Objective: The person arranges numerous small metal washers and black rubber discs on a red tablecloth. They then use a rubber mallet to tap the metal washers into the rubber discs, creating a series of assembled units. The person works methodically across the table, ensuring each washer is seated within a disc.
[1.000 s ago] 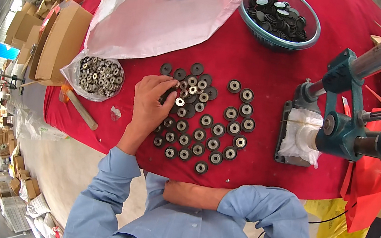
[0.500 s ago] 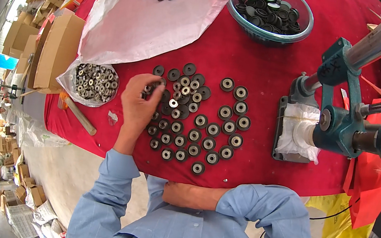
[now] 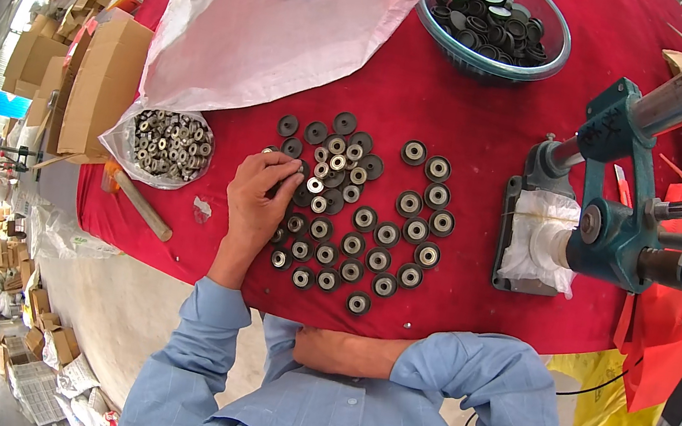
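Left of frame: clear bag [image 3: 119, 133] of metal rings [image 3: 174, 142], hammer-like tool [image 3: 144, 207] below it. Centre-left: left hand [image 3: 259, 193], fingers bent in toward thumb; can't tell if they grip a part. Black discs [image 3: 315, 132] lie just above and right of fingertips, some with loose rings [image 3: 337, 162] on top. Centre: ring-fitted discs [image 3: 387, 235], right of hand. Lower centre: right forearm [image 3: 363, 352] crosswise, finger state can't be told. Right: green press [image 3: 615, 225].
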Demonstrator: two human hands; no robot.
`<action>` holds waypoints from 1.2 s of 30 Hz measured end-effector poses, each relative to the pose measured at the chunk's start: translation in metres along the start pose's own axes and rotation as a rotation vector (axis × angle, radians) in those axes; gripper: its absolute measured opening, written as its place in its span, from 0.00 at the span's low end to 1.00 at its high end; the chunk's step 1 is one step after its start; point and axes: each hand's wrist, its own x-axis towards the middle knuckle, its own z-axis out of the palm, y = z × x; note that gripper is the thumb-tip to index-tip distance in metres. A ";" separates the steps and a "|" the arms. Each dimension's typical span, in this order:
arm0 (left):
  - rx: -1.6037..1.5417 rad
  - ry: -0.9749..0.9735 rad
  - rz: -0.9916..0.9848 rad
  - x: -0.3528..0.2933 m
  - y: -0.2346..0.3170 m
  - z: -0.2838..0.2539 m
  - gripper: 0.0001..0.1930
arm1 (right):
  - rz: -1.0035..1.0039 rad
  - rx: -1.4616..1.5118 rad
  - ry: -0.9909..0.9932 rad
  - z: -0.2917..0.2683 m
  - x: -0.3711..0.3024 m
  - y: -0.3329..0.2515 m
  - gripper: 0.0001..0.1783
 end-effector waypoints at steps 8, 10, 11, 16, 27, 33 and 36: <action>0.143 -0.105 0.122 0.001 0.008 -0.007 0.16 | -0.007 0.003 -0.051 -0.005 -0.001 -0.001 0.10; 0.218 -0.128 0.134 -0.003 0.013 -0.012 0.18 | 0.001 -0.028 -0.018 -0.009 -0.004 -0.001 0.10; 0.253 -0.140 0.146 -0.004 0.015 -0.013 0.19 | 0.011 -0.047 0.000 -0.010 -0.005 -0.002 0.10; 0.261 -0.174 0.130 -0.013 0.018 -0.015 0.23 | 0.032 0.023 -0.010 -0.008 -0.004 -0.003 0.11; 0.232 -0.122 0.141 -0.011 0.030 -0.020 0.25 | -0.055 -0.051 0.036 -0.006 -0.005 0.006 0.10; 0.074 -0.109 0.075 -0.006 0.041 -0.005 0.21 | -0.049 0.038 -0.023 0.009 0.003 0.002 0.10; 0.070 -0.096 0.075 -0.001 0.038 -0.002 0.20 | -0.070 0.049 -0.026 0.014 0.003 0.001 0.10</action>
